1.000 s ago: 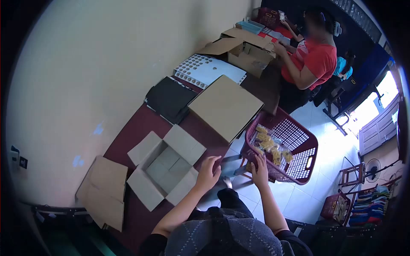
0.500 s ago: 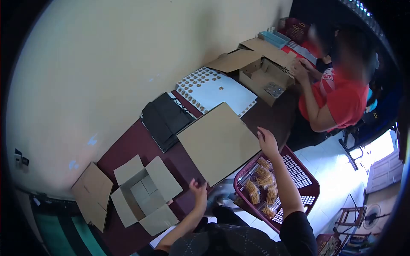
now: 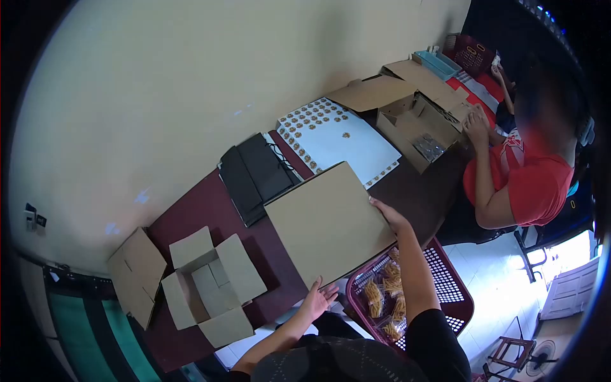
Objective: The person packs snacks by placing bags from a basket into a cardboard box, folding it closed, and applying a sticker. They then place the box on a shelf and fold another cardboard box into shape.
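Note:
A closed cardboard box point(image 3: 331, 223) sits near the table's front edge. My right hand point(image 3: 389, 215) touches its right side, thumb on the top edge and the other fingers hidden behind the side. At the near lower corner of the box, my left hand point(image 3: 318, 300) has its fingers spread, the thumb by the corner. To the left stands a smaller cardboard box point(image 3: 213, 290) with its flaps folded out. Below my right forearm is a maroon basket point(image 3: 468, 296) holding several clear bags of snacks point(image 3: 374, 298).
Black folders point(image 3: 258, 175) lie behind the closed box, beside a white sheet of round stickers point(image 3: 356, 143). An open carton point(image 3: 414, 127) stands farther right, near a person in red point(image 3: 538, 181). Flattened cardboard point(image 3: 137, 274) is at the far left.
My right hand has come down onto the box's right side, and my left hand has moved to its lower corner with fingers spreading. The view has shifted slightly.

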Motion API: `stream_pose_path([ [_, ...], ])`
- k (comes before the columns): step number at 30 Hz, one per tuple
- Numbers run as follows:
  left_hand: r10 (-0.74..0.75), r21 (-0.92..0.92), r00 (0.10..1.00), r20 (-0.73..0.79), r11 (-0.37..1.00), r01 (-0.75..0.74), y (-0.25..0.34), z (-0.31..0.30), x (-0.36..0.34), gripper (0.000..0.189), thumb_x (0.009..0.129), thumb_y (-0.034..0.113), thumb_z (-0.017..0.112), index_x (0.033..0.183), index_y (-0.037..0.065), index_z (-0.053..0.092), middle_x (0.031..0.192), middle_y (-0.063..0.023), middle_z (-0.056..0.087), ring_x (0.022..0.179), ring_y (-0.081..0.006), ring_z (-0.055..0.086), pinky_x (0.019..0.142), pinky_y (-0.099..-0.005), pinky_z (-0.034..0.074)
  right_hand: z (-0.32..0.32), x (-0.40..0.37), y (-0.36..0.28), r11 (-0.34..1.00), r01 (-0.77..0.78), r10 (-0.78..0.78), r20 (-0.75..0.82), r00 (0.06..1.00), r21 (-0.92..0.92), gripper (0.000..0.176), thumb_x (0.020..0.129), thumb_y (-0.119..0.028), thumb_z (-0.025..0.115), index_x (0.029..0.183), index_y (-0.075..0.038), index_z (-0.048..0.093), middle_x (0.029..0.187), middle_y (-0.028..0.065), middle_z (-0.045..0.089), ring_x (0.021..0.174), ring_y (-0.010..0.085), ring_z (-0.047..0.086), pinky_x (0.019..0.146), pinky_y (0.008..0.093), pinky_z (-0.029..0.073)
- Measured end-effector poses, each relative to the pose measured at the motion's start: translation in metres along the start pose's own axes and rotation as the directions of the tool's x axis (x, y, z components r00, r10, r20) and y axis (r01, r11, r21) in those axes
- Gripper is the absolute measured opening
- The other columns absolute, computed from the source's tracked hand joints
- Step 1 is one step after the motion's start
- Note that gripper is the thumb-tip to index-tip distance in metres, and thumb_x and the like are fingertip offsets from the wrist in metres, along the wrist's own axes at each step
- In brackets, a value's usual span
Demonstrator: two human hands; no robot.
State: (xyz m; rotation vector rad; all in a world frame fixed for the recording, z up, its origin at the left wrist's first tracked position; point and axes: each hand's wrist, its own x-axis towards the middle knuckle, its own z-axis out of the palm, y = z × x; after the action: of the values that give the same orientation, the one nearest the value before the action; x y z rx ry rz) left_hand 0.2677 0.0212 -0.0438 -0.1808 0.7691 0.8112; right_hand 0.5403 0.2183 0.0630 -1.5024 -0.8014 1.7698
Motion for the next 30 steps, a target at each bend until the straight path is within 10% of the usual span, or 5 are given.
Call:
stream_pose_path([
  [10,-0.063,-0.027,0.997,-0.038,0.998,0.062,0.007,0.013,-0.008,0.062,0.083,0.055,0.057,0.121,0.008,0.044,0.117,-0.0129,0.046,0.119,-0.0337,0.044,0.103,-0.0463,0.033,0.006,0.001,0.024,0.983,-0.171,0.175,-0.052,0.983,0.066,0.058,0.083,-0.051,0.051,0.117,-0.005,0.056,0.107,0.0128,0.062,0.091,0.0202,0.06,0.084,0.0314,0.045],
  [21,0.032,-0.071,0.995,0.095,0.997,-0.026,-0.019,0.053,-0.016,0.066,0.086,0.057,0.048,0.133,0.012,0.039,0.129,-0.0089,0.043,0.132,-0.0342,0.026,0.11,-0.0468,0.015,0.006,-0.012,0.102,0.999,0.036,-0.039,0.18,0.983,0.022,0.083,0.083,-0.054,0.051,0.146,-0.012,0.017,0.145,0.0111,0.031,0.131,0.0273,0.031,0.105,0.0427,0.025],
  [30,-0.051,-0.119,0.976,0.213,0.99,0.078,-0.037,0.059,-0.023,0.048,0.089,0.036,0.054,0.125,0.005,0.043,0.126,-0.0091,0.05,0.116,-0.0242,0.048,0.103,-0.0414,0.033,0.027,-0.12,0.068,0.905,0.26,-0.202,-0.198,0.959,0.336,0.067,0.087,-0.039,0.051,0.142,-0.011,0.026,0.136,0.0109,0.039,0.121,0.0237,0.043,0.096,0.0331,0.039],
])
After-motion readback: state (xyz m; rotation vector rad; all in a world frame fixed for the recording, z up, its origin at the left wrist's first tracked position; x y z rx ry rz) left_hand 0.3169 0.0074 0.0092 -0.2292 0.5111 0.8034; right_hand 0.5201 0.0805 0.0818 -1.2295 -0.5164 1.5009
